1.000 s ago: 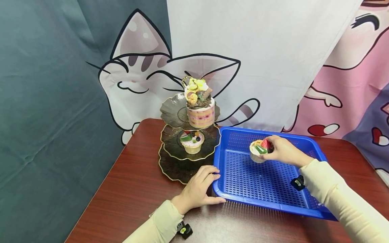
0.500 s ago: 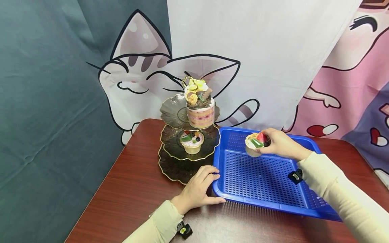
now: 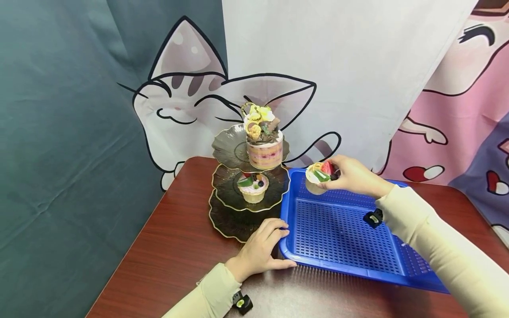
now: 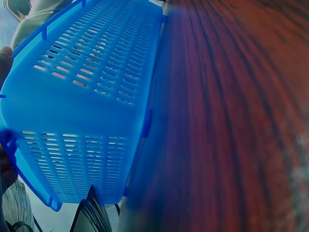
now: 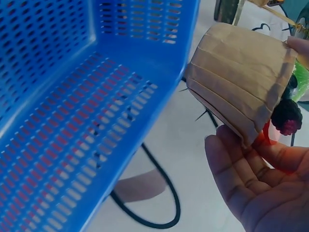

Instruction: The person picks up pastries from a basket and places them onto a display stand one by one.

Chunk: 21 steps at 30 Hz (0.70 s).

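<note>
My right hand pinches a cupcake by its side, above the back left part of the blue plastic basket. Cream, a red fruit piece, a green slice and dark berries top the cupcake. From the right wrist view its pleated paper cup shows tilted, with fingers at the top edge. At the basket's near left corner, my left hand holds the rim, fingertips bent over the left side and thumb along the front. Left of the basket stands a three-tier stand of dark, gold-edged plates.
On the stand's top plate sits a tall layered cake with chocolate and yellow decoration. Another fruit cupcake occupies the middle plate. The stand and basket share a reddish-brown wooden table; a cat-printed cloth hangs behind.
My right hand has carried the cupcake up and leftward, from over the basket's middle toward the stand. The left hand stays at the basket corner. The head view has shifted slightly.
</note>
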### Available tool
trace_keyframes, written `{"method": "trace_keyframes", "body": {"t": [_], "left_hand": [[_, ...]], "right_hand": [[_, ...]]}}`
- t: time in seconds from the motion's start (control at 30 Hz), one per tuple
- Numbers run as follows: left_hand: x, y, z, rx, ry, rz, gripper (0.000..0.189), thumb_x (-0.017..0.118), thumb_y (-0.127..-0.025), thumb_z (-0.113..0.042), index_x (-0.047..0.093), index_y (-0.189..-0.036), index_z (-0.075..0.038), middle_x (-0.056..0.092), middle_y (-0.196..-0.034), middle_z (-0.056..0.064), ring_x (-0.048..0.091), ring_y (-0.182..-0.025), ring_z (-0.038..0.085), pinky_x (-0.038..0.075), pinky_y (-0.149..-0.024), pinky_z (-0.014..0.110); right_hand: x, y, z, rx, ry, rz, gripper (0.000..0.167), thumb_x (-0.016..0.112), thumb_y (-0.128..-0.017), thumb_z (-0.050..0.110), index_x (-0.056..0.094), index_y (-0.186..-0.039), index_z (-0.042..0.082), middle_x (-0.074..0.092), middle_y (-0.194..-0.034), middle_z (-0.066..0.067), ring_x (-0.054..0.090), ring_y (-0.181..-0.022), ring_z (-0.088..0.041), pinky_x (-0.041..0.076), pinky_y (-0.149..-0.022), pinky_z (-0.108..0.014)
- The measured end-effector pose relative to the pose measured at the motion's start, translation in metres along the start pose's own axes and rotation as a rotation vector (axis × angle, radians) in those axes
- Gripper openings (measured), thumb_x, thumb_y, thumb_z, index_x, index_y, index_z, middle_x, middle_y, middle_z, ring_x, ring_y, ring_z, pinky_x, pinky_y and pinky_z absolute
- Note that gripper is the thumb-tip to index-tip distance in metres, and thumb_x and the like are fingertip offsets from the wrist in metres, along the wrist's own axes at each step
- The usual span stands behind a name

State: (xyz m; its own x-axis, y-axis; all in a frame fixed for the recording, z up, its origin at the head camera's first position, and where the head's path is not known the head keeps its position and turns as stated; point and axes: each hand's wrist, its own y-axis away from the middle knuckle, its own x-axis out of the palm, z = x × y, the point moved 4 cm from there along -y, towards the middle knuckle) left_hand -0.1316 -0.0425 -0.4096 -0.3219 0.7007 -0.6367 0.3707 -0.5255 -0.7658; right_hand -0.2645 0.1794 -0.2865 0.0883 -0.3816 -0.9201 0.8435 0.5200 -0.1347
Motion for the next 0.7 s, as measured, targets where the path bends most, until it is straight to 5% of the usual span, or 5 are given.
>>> {"method": "trace_keyframes", "body": {"t": [0.7], "left_hand": [[-0.001, 0.000, -0.001, 0.011, -0.011, -0.006, 0.065, 0.085, -0.061, -0.053, 0.061, -0.099, -0.006, 0.059, -0.113, 0.007, 0.054, -0.111, 0.021, 0.046, -0.101, 0.029]], "right_hand": [[0.007, -0.044, 0.043, -0.073, -0.055, -0.033, 0.051, 0.078, -0.075, 0.033, 0.062, -0.110, 0.000, 0.066, -0.096, -0.009, 0.060, -0.084, -0.019, 0.049, -0.076, -0.033]]}}
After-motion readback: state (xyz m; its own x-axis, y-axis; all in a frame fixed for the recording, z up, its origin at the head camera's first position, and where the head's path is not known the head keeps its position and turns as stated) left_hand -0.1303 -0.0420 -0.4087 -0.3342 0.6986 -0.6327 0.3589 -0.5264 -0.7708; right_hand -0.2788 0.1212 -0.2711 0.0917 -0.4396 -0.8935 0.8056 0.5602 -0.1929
